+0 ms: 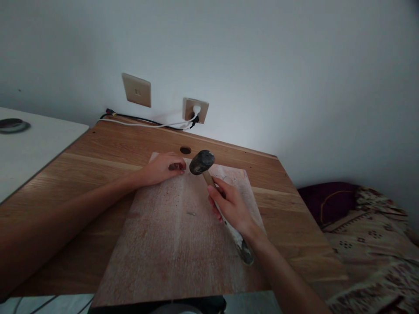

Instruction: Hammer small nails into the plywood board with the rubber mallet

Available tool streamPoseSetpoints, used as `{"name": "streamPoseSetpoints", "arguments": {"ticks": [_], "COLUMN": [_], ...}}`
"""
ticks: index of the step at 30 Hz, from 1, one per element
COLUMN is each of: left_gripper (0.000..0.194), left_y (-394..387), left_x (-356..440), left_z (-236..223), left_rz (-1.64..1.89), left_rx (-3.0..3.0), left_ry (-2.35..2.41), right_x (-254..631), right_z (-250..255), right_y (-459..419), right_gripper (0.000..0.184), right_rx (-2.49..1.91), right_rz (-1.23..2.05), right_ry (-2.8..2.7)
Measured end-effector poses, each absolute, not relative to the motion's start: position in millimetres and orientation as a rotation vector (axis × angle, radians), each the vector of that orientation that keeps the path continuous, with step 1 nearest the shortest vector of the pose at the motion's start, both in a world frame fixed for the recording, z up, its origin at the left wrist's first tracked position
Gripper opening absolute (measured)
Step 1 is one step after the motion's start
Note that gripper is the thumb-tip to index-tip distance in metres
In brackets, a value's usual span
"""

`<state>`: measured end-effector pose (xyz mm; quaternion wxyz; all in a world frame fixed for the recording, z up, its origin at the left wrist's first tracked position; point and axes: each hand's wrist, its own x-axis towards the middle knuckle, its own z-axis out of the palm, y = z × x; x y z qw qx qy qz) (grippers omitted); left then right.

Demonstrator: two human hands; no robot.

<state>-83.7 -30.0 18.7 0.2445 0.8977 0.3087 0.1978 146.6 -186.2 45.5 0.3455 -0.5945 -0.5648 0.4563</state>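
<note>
A pale wooden board (170, 244) lies on a wooden table (98, 148). My left hand (162, 168) rests at the board's far left corner, fingers curled and pinched together on something small I cannot make out. My right hand (231, 205) is wrapped round the wooden handle of a hammer (209, 174). The hammer's dark metal head (202, 162) hovers just right of my left fingertips. A small nail (191, 213) lies flat on the board between my arms.
A white table (29, 148) with a dark round object (13, 125) stands at the left. Wall sockets (195, 110) and cables (140, 122) run along the back edge. A hole (185, 150) pierces the tabletop. A patterned bedspread (369, 244) lies at the right.
</note>
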Motion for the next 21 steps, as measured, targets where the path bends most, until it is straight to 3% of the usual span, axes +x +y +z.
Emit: {"name": "streamPoseSetpoints", "arguments": {"ticks": [5,9,16,18,21], "left_gripper": [0.033,0.037,0.062,0.053,0.026], "left_y": [-29,-30,-25,-19,-21], "left_x": [-84,-84,-89,-97,-108], "left_z": [15,14,18,29,56], "left_rz": [0.560,0.586,0.648,0.580,0.197], "left_rx": [2.331,2.342,2.283,2.316,2.410], "left_ry": [0.915,0.908,0.900,0.897,0.746], "right_x": [139,133,126,126,128], "right_z": [47,49,49,49,50], "right_y": [-178,-176,-175,-175,-174], "right_gripper": [0.035,0.041,0.032,0.033,0.031], "right_rx": [-1.538,-1.551,-1.615,-1.617,-1.634], "right_rz": [1.120,1.109,1.025,1.004,1.005], "right_ry": [-1.536,-1.557,-1.705,-1.700,-1.703]}}
